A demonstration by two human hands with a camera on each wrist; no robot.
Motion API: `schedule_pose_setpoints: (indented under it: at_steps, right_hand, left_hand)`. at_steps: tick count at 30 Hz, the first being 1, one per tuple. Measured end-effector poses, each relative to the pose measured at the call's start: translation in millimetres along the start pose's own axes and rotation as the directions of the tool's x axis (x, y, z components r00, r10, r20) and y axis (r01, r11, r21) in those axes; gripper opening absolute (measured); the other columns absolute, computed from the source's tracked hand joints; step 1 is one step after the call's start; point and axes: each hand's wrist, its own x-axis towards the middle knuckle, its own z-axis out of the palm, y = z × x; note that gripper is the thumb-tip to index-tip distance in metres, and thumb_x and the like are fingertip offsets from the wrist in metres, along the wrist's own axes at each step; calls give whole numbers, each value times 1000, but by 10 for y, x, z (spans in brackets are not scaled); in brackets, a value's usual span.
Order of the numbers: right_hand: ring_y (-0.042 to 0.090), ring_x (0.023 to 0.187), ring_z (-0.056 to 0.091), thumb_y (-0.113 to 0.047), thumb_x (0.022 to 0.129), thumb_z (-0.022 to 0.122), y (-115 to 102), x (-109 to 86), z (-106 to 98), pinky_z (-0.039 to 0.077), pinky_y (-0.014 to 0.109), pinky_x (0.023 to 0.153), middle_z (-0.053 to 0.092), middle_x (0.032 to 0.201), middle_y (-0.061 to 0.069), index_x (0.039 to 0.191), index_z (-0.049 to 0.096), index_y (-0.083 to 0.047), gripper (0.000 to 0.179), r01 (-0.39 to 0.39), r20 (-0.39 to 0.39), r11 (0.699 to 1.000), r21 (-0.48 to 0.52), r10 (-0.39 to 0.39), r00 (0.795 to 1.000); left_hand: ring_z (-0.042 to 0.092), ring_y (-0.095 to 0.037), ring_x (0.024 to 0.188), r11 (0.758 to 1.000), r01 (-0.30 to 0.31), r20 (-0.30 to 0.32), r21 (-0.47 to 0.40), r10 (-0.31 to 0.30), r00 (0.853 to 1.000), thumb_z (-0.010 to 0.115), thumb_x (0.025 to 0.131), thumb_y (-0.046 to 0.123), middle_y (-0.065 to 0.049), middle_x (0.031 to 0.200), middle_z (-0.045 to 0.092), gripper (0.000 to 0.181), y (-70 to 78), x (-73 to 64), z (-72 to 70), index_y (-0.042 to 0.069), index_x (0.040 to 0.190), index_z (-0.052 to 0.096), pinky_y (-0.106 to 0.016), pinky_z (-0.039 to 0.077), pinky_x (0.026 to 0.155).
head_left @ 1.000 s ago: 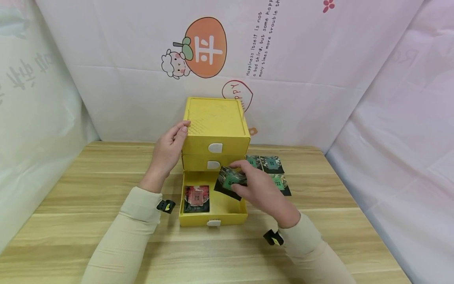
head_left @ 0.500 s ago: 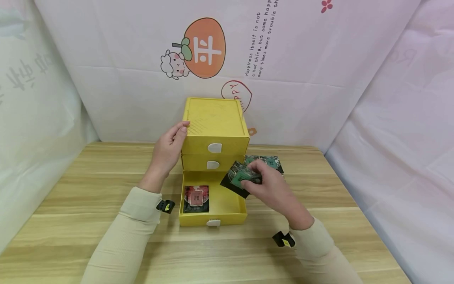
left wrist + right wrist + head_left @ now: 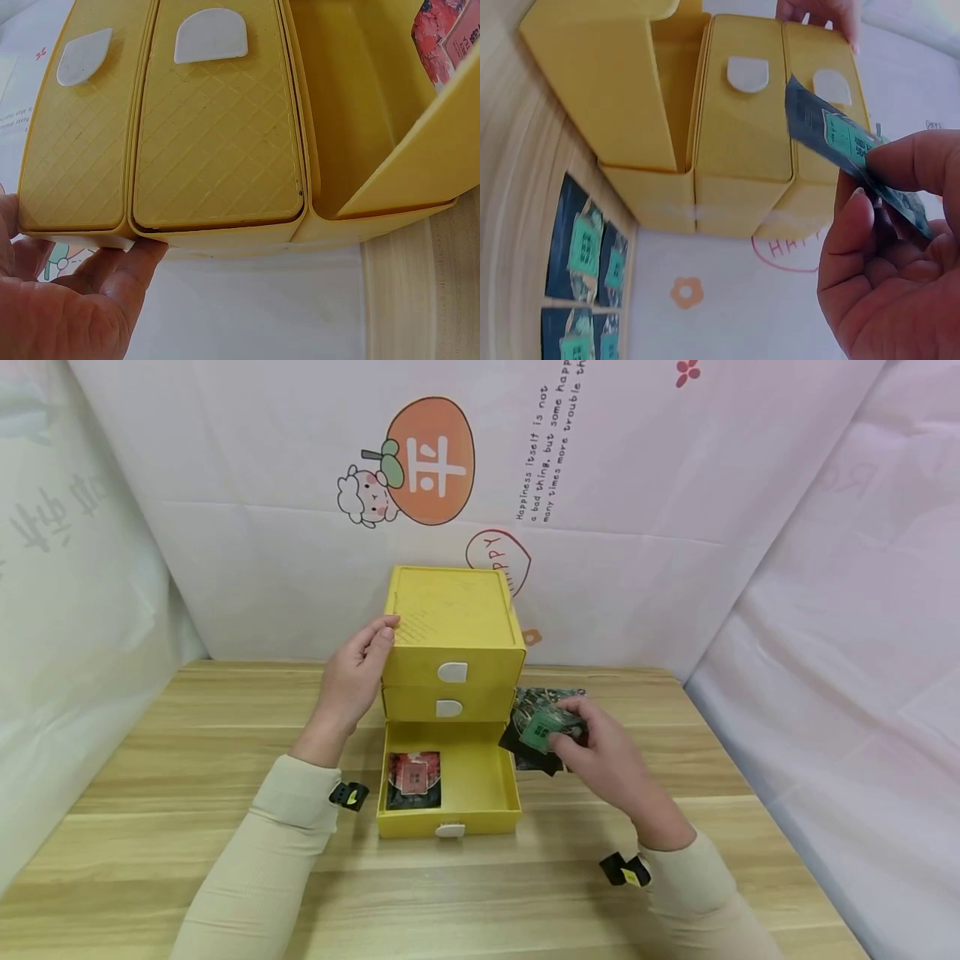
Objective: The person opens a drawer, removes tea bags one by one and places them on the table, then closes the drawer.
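Observation:
My left hand (image 3: 348, 681) holds the upper left edge of a yellow drawer box (image 3: 461, 606); its fingertips lie along the box's side in the left wrist view. The bottom drawer (image 3: 480, 781) is pulled out, with a flat red-and-black packet (image 3: 415, 781) lying in its left half. Between thumb and fingers my right hand (image 3: 615, 768) pinches a dark packet with a green label (image 3: 538, 732), tilted, just right of the open drawer. Beneath it, similar green-labelled packets (image 3: 583, 247) lie on the table, mostly hidden by the hand in the head view.
The two upper drawers are closed, each with a white tab (image 3: 452, 672). A wooden table (image 3: 187, 793) carries the box. White printed cloth (image 3: 300, 568) hangs behind and at both sides.
My right hand has moved right with the green-labelled packet, from over the open drawer to above the packets on the table. The left hand stays on the box.

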Motion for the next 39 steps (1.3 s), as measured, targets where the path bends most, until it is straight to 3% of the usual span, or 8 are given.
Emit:
schedule_pose_setpoints:
  at_steps: [5,12,21,27,39]
  right_hand:
    - [16,62,44,-9,100,64,75,-4,-70,43,28,55,50,72,5,138,52,-4,40,-49,-28,999,-12,48,998]
    - [13,57,39,-10,101,62,208,-14,-127,39,30,53,43,67,0,144,45,-2,47,-108,-26,993,-38,107,994]
    - [13,52,35,-16,101,65,478,-33,-99,34,30,51,45,65,-1,145,46,3,52,-198,39,967,-159,207,978]
    - [12,50,34,-13,98,66,610,-16,2,32,28,48,44,62,-2,145,46,10,56,-205,80,964,-168,221,972]
    - [12,55,44,-10,96,68,708,-46,163,37,26,50,54,69,1,134,50,9,46,-220,121,966,-135,236,964]
  left_hand:
    - [50,-29,142,1000,-2,-1,-4,2,1000,39,110,55,1,158,52,53,-1,-1,-2,28,153,54,-57,42,113]
    - [51,-28,142,1000,-3,-6,-8,3,1000,39,110,55,2,157,53,53,11,5,2,28,153,55,-56,42,113]
    - [51,-28,141,1000,6,-5,-12,-6,1000,39,110,56,1,157,53,53,12,7,1,28,152,55,-55,43,113]
    - [51,-30,141,1000,0,-5,-4,0,1000,39,110,55,0,157,54,53,9,7,2,27,153,55,-57,42,113]
    - [50,-29,142,1000,2,-4,-5,-2,1000,39,110,55,1,158,52,53,3,6,2,28,153,55,-56,42,114]
